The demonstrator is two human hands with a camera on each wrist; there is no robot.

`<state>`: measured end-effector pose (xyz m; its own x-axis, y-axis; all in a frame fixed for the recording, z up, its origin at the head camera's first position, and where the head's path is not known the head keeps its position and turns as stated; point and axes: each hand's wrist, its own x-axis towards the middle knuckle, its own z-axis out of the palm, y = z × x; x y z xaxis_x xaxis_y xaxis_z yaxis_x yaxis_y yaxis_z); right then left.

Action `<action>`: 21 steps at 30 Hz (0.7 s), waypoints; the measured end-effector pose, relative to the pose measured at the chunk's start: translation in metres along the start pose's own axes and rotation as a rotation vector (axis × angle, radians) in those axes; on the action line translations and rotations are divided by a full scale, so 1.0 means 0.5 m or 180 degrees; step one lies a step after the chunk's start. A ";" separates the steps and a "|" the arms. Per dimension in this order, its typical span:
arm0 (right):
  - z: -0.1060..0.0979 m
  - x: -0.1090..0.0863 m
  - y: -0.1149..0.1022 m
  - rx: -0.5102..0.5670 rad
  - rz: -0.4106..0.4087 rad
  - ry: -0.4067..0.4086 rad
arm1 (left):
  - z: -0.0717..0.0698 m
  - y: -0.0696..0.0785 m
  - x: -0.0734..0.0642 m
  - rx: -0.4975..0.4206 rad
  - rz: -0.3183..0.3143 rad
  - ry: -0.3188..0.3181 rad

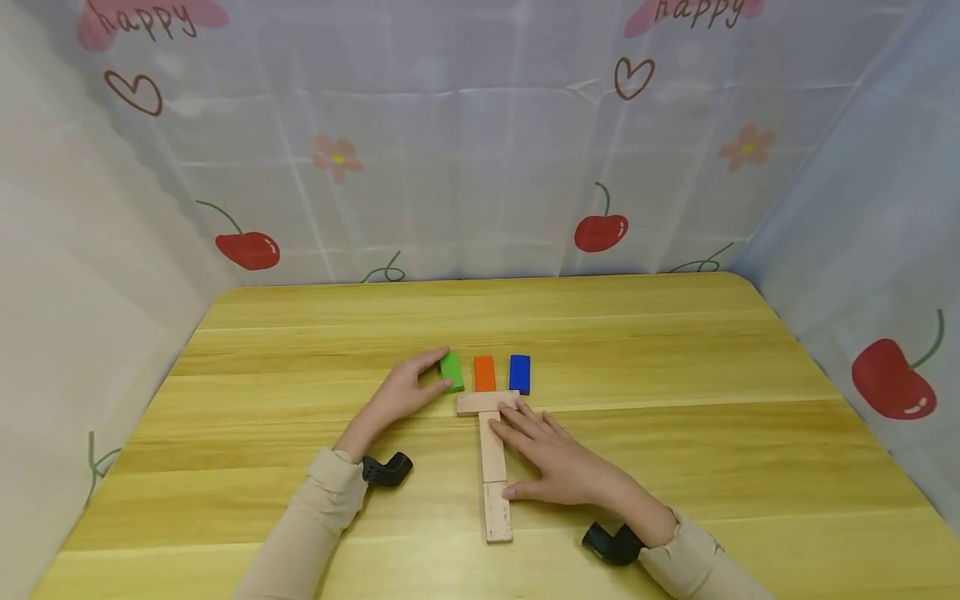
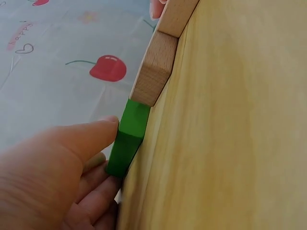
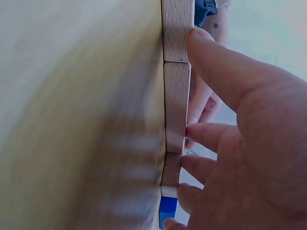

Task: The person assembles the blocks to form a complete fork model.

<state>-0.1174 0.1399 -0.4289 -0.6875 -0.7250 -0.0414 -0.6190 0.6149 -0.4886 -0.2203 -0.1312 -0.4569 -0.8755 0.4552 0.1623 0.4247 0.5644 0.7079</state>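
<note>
With thumb and fingers at its two ends, my left hand [image 1: 406,387] holds a green block [image 1: 452,372] that lies on the table. In the left wrist view that green block [image 2: 129,134] stands close beside a plain wooden block [image 2: 156,67]. An orange block [image 1: 484,373] and a blue block [image 1: 520,374] lie to its right. Below them, one plain block [image 1: 477,403] lies crosswise, and two more plain blocks [image 1: 492,450] run end to end toward me, forming a T. My right hand [image 1: 562,467] rests spread on these plain blocks, its fingertips touching their tops.
The wooden table [image 1: 675,350] has a patterned curtain [image 1: 465,167] behind it and curtains at both sides. A black wrist device [image 1: 387,470] is at the left wrist and another [image 1: 613,544] at the right.
</note>
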 end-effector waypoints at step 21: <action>-0.007 0.004 -0.004 -0.0045 -0.0024 -0.0019 | -0.003 0.016 -0.012 -0.0020 0.0016 0.0056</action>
<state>-0.1191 0.1384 -0.4250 -0.6806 -0.7313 -0.0430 -0.6294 0.6138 -0.4765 -0.2120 -0.1307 -0.4511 -0.8774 0.4456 0.1779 0.4276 0.5578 0.7113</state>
